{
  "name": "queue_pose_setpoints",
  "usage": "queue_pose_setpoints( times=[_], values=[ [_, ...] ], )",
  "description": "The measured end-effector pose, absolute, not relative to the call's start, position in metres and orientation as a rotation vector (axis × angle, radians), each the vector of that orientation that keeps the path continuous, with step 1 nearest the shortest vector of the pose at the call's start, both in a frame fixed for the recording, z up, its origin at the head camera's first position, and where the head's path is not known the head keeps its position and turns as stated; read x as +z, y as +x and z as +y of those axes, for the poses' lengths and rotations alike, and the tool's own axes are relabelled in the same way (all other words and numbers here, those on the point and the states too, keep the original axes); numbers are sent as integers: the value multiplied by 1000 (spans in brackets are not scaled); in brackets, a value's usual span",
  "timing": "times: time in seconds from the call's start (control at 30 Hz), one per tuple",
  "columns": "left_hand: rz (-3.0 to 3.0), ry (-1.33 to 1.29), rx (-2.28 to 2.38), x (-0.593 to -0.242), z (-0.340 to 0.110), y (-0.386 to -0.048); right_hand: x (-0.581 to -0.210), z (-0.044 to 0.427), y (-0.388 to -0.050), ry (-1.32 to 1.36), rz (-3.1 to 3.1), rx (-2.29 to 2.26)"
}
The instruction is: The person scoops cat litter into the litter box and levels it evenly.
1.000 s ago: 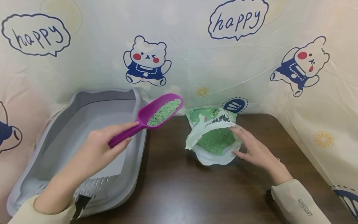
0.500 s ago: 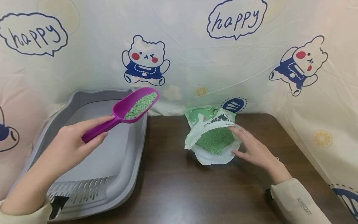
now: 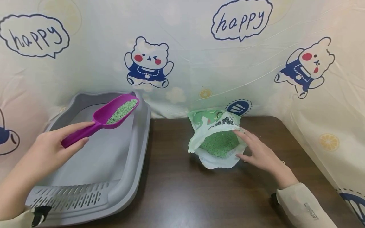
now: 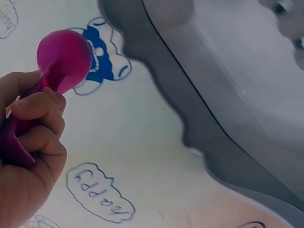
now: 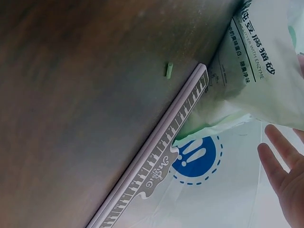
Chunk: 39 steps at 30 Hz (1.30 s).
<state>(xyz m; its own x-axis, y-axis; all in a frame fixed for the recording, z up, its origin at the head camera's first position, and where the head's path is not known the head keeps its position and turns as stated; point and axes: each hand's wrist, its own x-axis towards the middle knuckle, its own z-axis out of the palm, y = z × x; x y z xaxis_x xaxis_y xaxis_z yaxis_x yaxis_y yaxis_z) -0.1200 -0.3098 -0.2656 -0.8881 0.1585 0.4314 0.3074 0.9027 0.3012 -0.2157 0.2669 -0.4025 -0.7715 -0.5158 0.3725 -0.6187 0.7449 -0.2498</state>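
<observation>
In the head view my left hand (image 3: 51, 147) grips the handle of a purple scoop (image 3: 99, 112), held over the grey tray (image 3: 144, 136). Green pellets (image 3: 122, 111) lie in the scoop. The left wrist view shows the fingers (image 4: 45, 114) curled round the handle and the scoop's underside (image 4: 64, 57). An open bag (image 3: 214, 120) of green pellets (image 3: 220, 144) leans on the table. At its right edge, my right hand (image 3: 258, 153) rests with fingers spread, thumb beside the opening; in the right wrist view the hand (image 5: 289, 185) is partly cut off.
The brown table (image 3: 176, 190) extends between tray and bag. Printed cloth (image 3: 194, 63) hangs behind. In the right wrist view, a pinkish strip with a piano-key pattern (image 5: 156, 156) lies near the bag, and a single pellet (image 5: 169, 70) sits on the table.
My left hand has carried the loaded scoop leftward, from between the tray and the bag to above the tray. My right hand and the bag have hardly moved.
</observation>
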Motion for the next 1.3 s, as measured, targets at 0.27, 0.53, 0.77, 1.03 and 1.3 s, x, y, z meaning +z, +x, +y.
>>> queue_pose_setpoints(
  times=[0.27, 0.53, 0.77, 1.03, 1.3],
  values=[
    [-2720, -242, -507, -272, -331, -121, -400, 266, -215, 884, -2670, 521],
    [-2746, -205, -486, -282, -350, -119, -401, 267, -214, 894, -2642, 517],
    [-2786, -202, -471, -290, -364, -123, -402, 266, -214, 893, -2652, 506],
    [-2891, -220, -423, -300, -377, -130, -402, 267, -214, 881, -2663, 504],
    [-2941, -324, -328, -303, -381, -146, -402, 267, -214, 875, -2664, 509]
  ],
)
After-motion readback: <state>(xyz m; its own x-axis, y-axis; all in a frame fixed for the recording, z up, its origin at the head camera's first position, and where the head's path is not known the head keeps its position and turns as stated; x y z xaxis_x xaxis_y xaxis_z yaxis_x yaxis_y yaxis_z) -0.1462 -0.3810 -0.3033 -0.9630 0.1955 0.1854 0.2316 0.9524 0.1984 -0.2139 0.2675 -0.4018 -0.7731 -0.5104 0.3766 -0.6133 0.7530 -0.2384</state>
